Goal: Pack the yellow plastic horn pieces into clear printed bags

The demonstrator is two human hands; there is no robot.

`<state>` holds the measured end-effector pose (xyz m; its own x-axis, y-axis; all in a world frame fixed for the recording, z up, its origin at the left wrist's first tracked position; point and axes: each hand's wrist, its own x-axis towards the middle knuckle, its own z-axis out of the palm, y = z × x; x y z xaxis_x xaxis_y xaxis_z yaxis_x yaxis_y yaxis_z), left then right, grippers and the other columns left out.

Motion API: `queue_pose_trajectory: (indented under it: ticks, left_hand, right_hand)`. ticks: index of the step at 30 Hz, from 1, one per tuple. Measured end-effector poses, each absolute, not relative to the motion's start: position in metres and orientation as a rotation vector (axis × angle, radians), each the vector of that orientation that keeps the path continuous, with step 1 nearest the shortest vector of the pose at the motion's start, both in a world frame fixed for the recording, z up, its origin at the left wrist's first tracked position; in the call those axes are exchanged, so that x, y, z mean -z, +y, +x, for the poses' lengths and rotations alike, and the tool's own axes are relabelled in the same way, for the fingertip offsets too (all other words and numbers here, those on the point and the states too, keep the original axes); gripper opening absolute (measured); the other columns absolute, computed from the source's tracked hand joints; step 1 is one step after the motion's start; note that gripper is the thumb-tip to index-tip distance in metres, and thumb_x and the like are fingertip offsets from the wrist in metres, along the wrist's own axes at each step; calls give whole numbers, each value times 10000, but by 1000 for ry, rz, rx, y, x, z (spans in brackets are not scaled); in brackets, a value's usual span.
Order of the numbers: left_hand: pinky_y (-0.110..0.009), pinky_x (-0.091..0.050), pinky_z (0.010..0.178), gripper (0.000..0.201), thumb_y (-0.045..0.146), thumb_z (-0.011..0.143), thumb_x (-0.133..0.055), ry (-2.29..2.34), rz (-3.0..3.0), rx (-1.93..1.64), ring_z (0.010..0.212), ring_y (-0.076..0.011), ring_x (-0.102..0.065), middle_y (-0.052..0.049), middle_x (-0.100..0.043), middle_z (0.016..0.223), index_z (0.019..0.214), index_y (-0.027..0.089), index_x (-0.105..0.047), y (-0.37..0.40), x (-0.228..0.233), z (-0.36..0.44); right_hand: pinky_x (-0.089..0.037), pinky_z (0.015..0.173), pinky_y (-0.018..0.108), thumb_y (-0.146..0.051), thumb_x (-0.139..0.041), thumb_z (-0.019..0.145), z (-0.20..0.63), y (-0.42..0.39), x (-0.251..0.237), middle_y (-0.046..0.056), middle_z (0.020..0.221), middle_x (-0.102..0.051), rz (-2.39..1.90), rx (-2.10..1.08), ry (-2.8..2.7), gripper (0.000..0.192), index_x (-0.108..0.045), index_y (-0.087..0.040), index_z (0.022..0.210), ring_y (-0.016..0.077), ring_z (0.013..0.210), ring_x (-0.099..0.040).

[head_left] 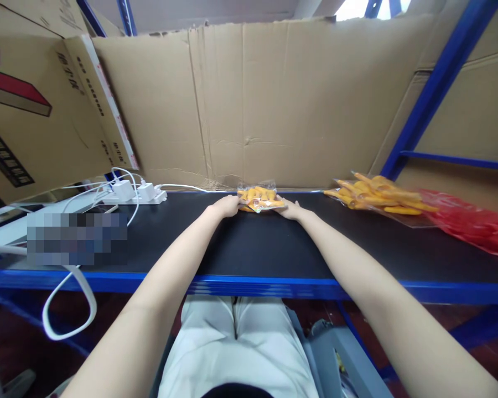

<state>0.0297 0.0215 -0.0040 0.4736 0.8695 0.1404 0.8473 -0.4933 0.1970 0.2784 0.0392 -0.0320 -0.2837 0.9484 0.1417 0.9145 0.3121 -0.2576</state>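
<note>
Here — both hands (pixel 226 205) (pixel 290 210) on small bag (pixel 258 197).

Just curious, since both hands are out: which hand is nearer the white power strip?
Left. The left hand lies between the white power strip and the small bag of orange pieces; the right hand is beyond the bag, farther off.

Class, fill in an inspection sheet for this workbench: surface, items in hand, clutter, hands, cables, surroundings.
Surface: black shelf top with blue front edge.
Items in hand: small clear bag of orange pieces, at the back wall.
Clutter: pile of orange pieces on clear plastic; red plastic bag.
Hands: left hand and right hand each touch an end of the bag; grip unclear.
Cables: white power strip, white cords.
Surroundings: cardboard sheets, blue rack post.
</note>
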Motion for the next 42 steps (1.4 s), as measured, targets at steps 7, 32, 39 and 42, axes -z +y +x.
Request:
queue_pose_trajectory:
  ticks: [7,32,39,42]
  left_hand:
    - [-324,-406,937,373,295,881,-416,1742,2520,-722,1072,-234,-580,-24,-655,1128,1217,323,-574,7,10,20]
    - [-153,-473,496,519,320,780,-636,1164,1669,-1382,648,-101,-644,-85,-693,913,1250,149,-499,12,7,33]
    - [-197,-477,493,344,287,781,-643,1260,1546,-1228,507,-89,-603,-90,-699,774,1048,85,-566,13,12,28]
    - [-211,-485,496,254,320,841,-563,1197,1502,-1236,462,-85,-584,-79,-690,709,930,84,-597,12,12,27]
  right_hand:
    - [-438,943,416,-423,-654,724,289,37,15,176,1380,-414,-1329,-292,-2290,956,-125,-140,1468,268,1130,-540]
    - [-575,654,428,-430,-482,857,262,20,-11,102,1375,-434,-1022,-484,-1899,427,-609,-206,1197,119,503,-616]
    - [-519,871,446,-486,-577,792,255,16,-13,95,1347,-473,-808,-756,-1770,424,-672,-194,1084,249,933,-651]
    - [-510,897,420,-422,-599,803,251,14,-12,112,1341,-478,-780,-913,-1660,384,-661,-174,1090,234,925,-657]
